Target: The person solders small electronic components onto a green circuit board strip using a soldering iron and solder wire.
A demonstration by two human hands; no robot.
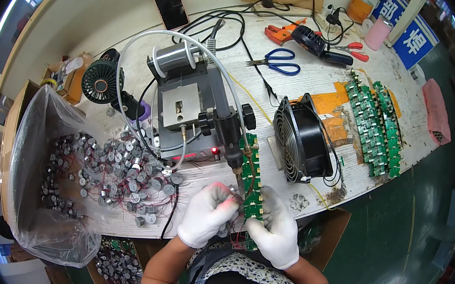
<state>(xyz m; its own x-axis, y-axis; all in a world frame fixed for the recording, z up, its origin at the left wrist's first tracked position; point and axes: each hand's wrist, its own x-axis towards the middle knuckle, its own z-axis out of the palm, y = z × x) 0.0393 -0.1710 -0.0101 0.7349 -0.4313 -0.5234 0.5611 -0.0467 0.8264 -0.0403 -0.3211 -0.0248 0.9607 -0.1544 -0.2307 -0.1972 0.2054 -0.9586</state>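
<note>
A long green circuit board strip (253, 197) runs toward me below a mounted soldering iron (231, 145), whose tip points down beside the strip. My right hand (276, 233), in a white glove, grips the strip's near part, thumb on top. On the strip's left side, my white-gloved left hand (206, 215) is closed in a pinch close to the iron's tip. Whatever lies between its fingertips is too small to make out. Thin red wires show below the strip, between the hands. To the left lies a pile of small round metal motors (135, 179) with red wires.
The grey soldering machine (186, 110) carries a solder spool (175, 59). A black fan (302, 139) stands right of the strip, near stacked green boards (370, 126). Blue-handled scissors (281, 62), cables and a phone (170, 4) lie farther back. A plastic-lined box (32, 177) stands left.
</note>
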